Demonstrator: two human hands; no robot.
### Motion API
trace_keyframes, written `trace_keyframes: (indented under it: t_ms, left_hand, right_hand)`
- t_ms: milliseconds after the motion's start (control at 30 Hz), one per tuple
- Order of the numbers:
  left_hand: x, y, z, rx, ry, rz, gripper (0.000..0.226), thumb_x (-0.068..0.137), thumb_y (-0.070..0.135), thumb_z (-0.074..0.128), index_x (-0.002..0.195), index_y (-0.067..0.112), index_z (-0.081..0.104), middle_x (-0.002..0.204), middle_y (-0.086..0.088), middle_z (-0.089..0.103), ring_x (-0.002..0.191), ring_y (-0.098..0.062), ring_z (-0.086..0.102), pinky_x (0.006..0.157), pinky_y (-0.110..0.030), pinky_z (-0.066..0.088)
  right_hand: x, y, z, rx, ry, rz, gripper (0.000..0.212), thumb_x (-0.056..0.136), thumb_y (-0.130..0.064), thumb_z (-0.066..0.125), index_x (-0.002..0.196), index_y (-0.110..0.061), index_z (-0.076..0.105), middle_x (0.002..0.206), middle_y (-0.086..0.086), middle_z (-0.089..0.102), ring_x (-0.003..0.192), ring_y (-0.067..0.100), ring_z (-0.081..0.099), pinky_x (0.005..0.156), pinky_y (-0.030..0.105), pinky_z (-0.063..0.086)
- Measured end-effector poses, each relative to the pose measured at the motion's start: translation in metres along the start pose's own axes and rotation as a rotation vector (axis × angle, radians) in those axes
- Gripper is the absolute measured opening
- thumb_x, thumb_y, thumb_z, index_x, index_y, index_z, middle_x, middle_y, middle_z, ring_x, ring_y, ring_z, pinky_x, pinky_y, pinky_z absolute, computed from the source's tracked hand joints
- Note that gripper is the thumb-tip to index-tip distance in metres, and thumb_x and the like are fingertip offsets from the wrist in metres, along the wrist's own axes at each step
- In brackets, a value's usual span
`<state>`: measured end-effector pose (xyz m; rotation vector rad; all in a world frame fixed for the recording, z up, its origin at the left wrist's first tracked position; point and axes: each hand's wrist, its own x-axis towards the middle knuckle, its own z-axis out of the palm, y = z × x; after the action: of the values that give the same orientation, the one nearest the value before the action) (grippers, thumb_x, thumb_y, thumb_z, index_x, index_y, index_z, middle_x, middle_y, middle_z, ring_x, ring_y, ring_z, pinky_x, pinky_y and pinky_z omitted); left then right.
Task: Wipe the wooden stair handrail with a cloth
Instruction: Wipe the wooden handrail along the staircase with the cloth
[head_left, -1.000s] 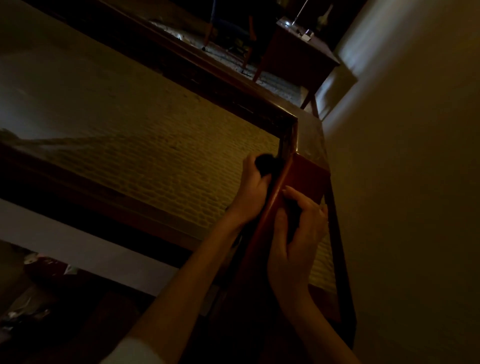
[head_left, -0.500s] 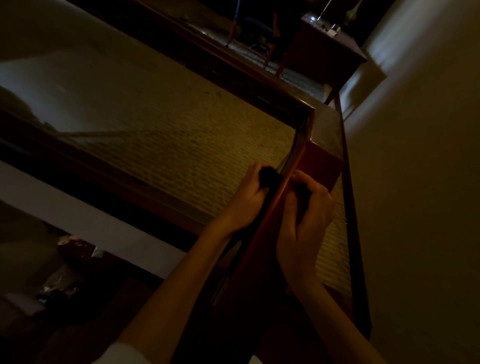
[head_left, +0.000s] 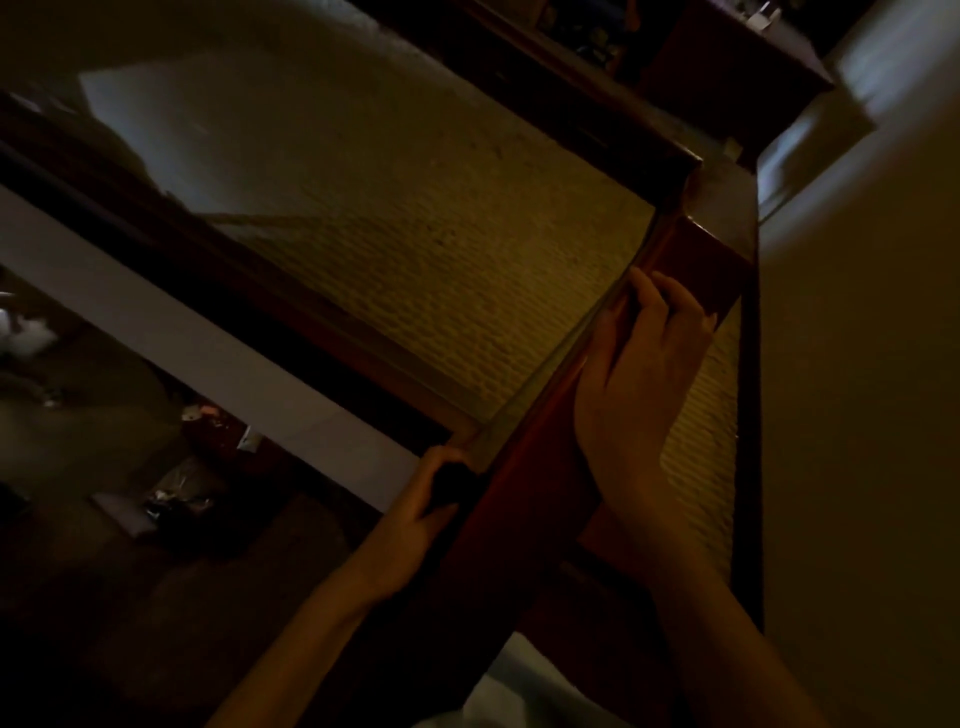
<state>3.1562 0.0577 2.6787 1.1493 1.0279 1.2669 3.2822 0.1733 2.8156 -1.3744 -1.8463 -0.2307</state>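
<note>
The reddish wooden handrail (head_left: 524, 483) runs diagonally from bottom centre up to a corner post at the upper right. My left hand (head_left: 415, 512) grips a dark cloth (head_left: 451, 486) against the rail's left side, low on the rail. My right hand (head_left: 636, 384) lies on top of the rail higher up, fingers bent over its left edge near the corner post (head_left: 722, 260). The scene is dim and the cloth is partly hidden inside my left hand.
A carpeted landing (head_left: 441, 270) lies below to the left of the rail. A plain wall (head_left: 857, 415) stands close on the right. Another dark rail (head_left: 582, 98) crosses the top. Cluttered items (head_left: 176, 493) sit on the lower floor at left.
My left hand has slid the cloth down the rail's left side, away from the corner post. My right hand stays near the top of the rail.
</note>
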Motion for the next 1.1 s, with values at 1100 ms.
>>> trace_keyframes:
  t_ms: [1100]
  left_hand:
    - [0.210, 0.164, 0.152, 1.143, 0.259, 0.527, 0.048, 0.101, 0.019, 0.031, 0.148, 0.010, 0.037, 0.158, -0.005, 0.027, 0.150, -0.019, 0.013, 0.120, -0.040, 0.019]
  right_hand:
    - [0.035, 0.091, -0.007, 1.340, 0.175, 0.719, 0.029, 0.085, -0.048, 0.069, 0.111, -0.047, 0.055, 0.113, -0.013, 0.066, 0.105, 0.006, 0.065, 0.086, 0.024, 0.055]
